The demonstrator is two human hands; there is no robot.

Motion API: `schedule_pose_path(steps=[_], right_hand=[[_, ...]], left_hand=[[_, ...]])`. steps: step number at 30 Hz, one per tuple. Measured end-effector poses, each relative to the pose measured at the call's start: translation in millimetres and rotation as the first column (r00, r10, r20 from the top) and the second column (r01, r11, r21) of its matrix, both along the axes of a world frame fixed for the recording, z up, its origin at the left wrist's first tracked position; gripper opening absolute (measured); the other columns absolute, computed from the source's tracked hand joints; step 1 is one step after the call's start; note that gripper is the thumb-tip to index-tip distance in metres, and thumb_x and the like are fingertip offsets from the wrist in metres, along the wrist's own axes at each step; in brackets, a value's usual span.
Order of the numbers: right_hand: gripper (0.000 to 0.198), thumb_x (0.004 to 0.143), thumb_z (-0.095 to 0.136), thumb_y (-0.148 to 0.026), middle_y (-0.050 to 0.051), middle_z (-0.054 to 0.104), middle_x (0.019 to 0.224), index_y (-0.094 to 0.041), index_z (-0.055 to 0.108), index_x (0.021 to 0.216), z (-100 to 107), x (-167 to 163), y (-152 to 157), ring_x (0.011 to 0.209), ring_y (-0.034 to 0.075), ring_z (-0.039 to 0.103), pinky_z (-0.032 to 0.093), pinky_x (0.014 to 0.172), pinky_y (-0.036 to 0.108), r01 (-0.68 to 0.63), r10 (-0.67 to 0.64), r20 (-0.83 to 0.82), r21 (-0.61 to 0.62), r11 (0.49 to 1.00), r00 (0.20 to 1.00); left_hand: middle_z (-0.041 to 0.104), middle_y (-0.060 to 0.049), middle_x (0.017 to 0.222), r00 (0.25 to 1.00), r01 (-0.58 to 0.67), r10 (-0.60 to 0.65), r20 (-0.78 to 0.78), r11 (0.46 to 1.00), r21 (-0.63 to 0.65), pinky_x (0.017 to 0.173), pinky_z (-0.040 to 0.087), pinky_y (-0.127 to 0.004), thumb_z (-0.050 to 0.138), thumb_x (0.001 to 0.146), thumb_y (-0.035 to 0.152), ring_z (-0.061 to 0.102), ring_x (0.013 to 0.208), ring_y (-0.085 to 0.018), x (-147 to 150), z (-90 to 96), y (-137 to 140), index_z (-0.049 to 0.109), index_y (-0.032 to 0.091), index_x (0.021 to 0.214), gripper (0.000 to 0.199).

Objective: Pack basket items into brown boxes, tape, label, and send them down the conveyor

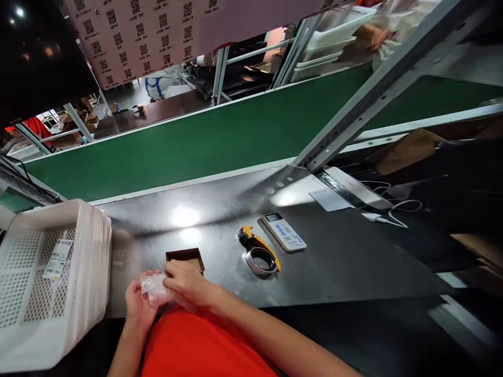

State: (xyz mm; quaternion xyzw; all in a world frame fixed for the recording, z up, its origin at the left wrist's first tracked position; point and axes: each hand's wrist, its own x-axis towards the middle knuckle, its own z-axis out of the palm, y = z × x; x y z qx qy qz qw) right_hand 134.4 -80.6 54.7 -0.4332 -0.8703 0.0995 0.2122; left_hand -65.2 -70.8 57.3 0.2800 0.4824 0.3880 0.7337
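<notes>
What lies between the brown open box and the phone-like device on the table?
In the head view, a yellow tape dispenser lies between the box and the device.

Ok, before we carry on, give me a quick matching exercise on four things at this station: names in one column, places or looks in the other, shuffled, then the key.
Things
1. bubble wrap
2. tape dispenser
3. small box
4. stacked baskets

Places or looks
A. white, at the far left of the view
B. brown, open-topped, partly hidden by the right hand
C. between the left hand and the right hand
D. yellow and black, lying beside a pale rectangular device

Pairs: 1-C, 2-D, 3-B, 4-A
</notes>
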Motion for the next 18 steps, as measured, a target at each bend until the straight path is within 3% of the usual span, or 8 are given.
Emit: schedule_pose_path(steps=[2,4,8,10,12,14,18], right_hand=[[0.029,0.105,0.053,-0.029,0.006,0.068,0.096,-0.023,0.074,0.086,-10,1,-6,0.085,0.021,0.053,0.040,0.072,0.032,-0.073,0.074,-0.020,0.054,0.996,0.997],[0.029,0.104,0.052,-0.029,0.007,0.068,0.097,-0.024,0.075,0.088,-16,4,-13,0.087,0.022,0.054,0.043,0.076,0.033,-0.116,0.119,-0.058,0.055,0.992,0.991],[0.028,0.100,0.057,-0.030,0.011,0.070,0.115,-0.022,0.074,0.121,-17,12,-32,0.101,0.023,0.063,0.052,0.091,0.038,-0.088,0.056,-0.243,-0.123,0.989,0.969],[0.056,0.094,0.068,-0.040,0.017,0.061,0.141,-0.021,0.059,0.146,-15,16,-41,0.125,0.028,0.060,0.051,0.105,0.043,-0.070,-0.013,-0.338,-0.231,0.970,0.941],[0.075,0.090,0.074,-0.043,0.020,0.045,0.160,-0.022,0.046,0.157,-15,18,-45,0.144,0.033,0.048,0.046,0.115,0.049,-0.051,-0.048,-0.357,-0.263,0.964,0.933],[0.062,0.094,0.068,-0.032,0.020,0.043,0.161,-0.022,0.050,0.152,-19,20,-41,0.147,0.033,0.045,0.045,0.117,0.049,0.017,-0.099,-0.312,-0.255,0.967,0.945],[0.031,0.091,0.063,-0.017,0.016,0.060,0.134,-0.017,0.065,0.122,-41,30,-16,0.121,0.025,0.061,0.055,0.102,0.038,0.193,-0.248,-0.138,-0.324,0.926,0.959]], left_hand=[[0.078,-0.015,0.100,0.994,0.026,-0.008,0.106,0.986,-0.165,0.088,0.060,-0.049,0.077,0.074,0.062,0.075,0.096,-0.033,-3,4.4,-6,0.073,0.018,0.095,0.048],[0.077,-0.011,0.094,0.998,-0.019,0.033,0.058,0.973,-0.232,0.082,0.060,-0.040,0.089,0.067,0.049,0.074,0.087,-0.027,-3,4.4,-12,0.071,0.017,0.102,0.050],[0.073,0.000,0.086,0.991,-0.071,0.061,-0.115,0.994,-0.081,0.070,0.057,-0.030,0.091,0.056,0.027,0.070,0.075,-0.019,1,-3.2,-16,0.065,0.021,0.110,0.060],[0.072,0.000,0.087,0.991,-0.092,0.087,-0.099,0.995,-0.038,0.069,0.057,-0.029,0.085,0.058,0.024,0.069,0.076,-0.019,8,-5.1,-12,0.063,0.021,0.111,0.057],[0.071,0.001,0.085,0.994,-0.095,0.094,-0.051,0.995,-0.020,0.066,0.055,-0.027,0.077,0.061,0.022,0.068,0.075,-0.018,20,-5.4,-7,0.063,0.021,0.111,0.052],[0.071,0.001,0.084,0.998,-0.060,0.060,0.005,0.998,-0.019,0.063,0.052,-0.025,0.073,0.062,0.019,0.066,0.073,-0.016,37,-7.1,0,0.063,0.020,0.112,0.051],[0.074,-0.006,0.099,0.999,-0.024,0.025,-0.024,1.000,0.019,0.070,0.055,-0.029,0.079,0.057,0.019,0.069,0.080,-0.019,70,-23.8,22,0.065,0.016,0.121,0.066]])
